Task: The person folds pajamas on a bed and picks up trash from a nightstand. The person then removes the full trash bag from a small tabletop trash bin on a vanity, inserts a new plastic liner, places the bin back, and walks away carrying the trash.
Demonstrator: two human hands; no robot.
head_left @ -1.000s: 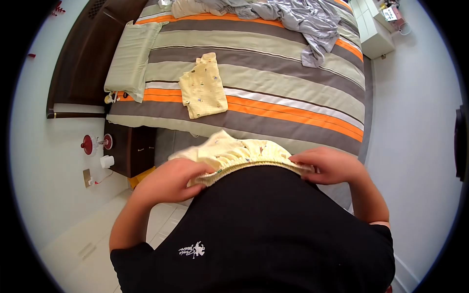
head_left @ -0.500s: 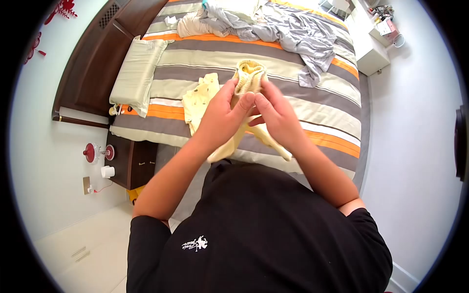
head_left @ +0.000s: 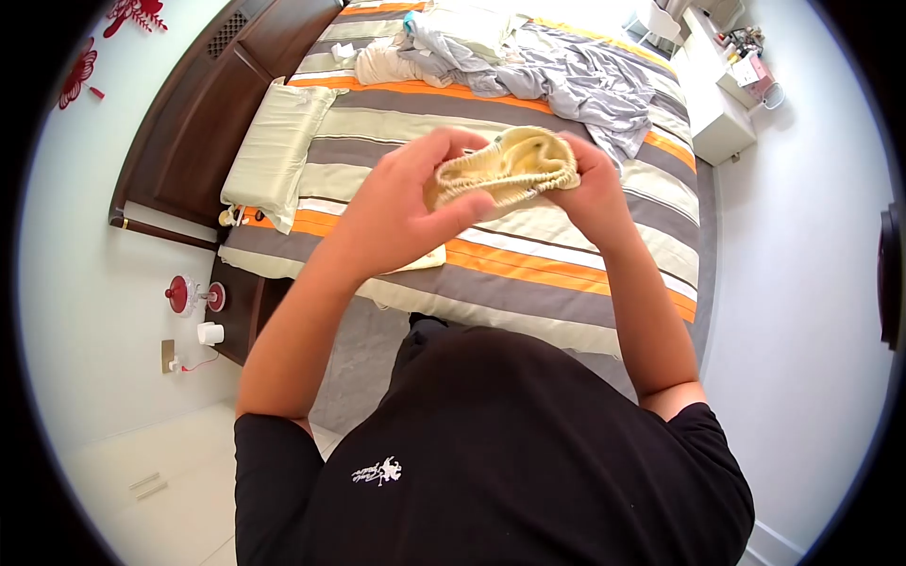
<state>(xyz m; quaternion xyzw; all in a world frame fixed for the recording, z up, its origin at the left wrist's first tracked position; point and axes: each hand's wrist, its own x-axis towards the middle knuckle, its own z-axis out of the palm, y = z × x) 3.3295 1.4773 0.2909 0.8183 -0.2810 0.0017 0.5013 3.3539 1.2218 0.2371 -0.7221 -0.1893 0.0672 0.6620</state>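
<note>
Pale yellow pants (head_left: 514, 174) with a gathered elastic waistband are held up over the bed, the waist opening facing me. My left hand (head_left: 411, 198) grips the left side of the waistband, thumb across the near edge. On the other side, my right hand (head_left: 595, 193) is closed on the waistband's right end. The legs of the pants are hidden beneath the waist and hands. Part of a second yellow garment (head_left: 425, 259) lies on the bed, mostly covered from view by my left hand and forearm.
The bed (head_left: 377, 123) has a striped sheet. A pillow (head_left: 274, 151) lies by the dark headboard, and a rumpled grey blanket (head_left: 566, 75) is at the far side. A brown nightstand (head_left: 245, 307) stands at left, a white cabinet (head_left: 713, 118) at far right.
My hands have moved apart and spread the waistband, which was bunched between them. The dangling legs, visible before, are now out of sight.
</note>
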